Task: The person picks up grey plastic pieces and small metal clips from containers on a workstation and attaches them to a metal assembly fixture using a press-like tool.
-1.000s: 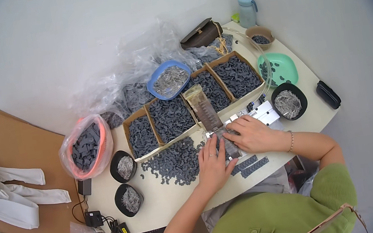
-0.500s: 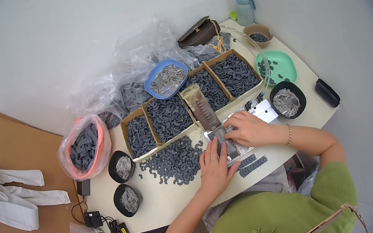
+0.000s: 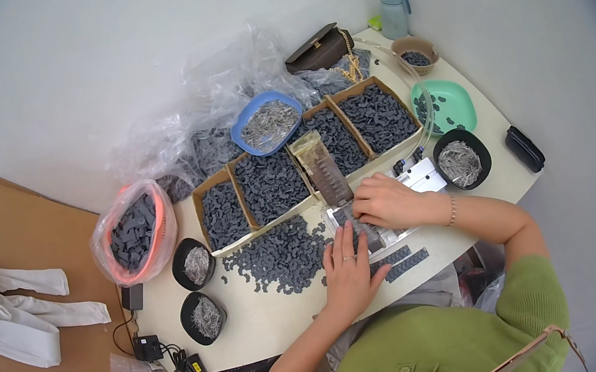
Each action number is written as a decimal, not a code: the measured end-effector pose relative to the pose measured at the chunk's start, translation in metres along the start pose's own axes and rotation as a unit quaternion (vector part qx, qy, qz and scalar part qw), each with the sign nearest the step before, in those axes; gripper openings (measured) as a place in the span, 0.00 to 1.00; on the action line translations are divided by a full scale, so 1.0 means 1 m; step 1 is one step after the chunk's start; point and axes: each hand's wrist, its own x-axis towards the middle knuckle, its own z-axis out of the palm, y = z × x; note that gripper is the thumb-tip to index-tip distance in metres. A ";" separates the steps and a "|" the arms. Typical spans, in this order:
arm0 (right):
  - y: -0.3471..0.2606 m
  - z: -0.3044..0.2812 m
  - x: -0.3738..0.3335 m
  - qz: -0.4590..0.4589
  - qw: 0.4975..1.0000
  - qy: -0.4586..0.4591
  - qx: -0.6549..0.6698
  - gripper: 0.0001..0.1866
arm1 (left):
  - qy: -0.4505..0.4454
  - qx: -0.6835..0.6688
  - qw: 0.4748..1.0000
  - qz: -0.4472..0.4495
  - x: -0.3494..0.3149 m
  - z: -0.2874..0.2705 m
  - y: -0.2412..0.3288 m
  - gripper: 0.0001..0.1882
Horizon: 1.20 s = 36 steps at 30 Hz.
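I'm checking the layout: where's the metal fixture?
In the head view, the metal fixture lies right of centre, partly beneath the right hand, just left of the rightmost black bowl.

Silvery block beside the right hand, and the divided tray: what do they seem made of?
Silvery block: probably metal, smooth, judging by its bright sheen; which metal is unclear. Divided tray: likely cardboard, matt, from its plain brown dividers.
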 end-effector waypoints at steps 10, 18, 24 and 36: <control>0.003 0.002 0.011 0.000 0.996 -0.062 -0.071 0.07 | -0.006 0.019 1.000 -0.005 -0.001 -0.002 0.004 0.39; 0.045 -0.035 0.102 0.035 0.965 0.260 -0.027 0.08 | 0.033 -0.017 0.999 -0.026 -0.001 0.002 -0.005 0.40; 0.059 -0.027 0.101 0.146 0.977 0.151 -0.032 0.15 | 0.000 0.045 0.999 0.003 -0.001 0.001 -0.019 0.38; -0.057 -0.014 -0.037 -0.210 0.951 0.144 -0.173 0.14 | 0.092 0.014 0.991 -0.099 -0.006 -0.035 -0.060 0.31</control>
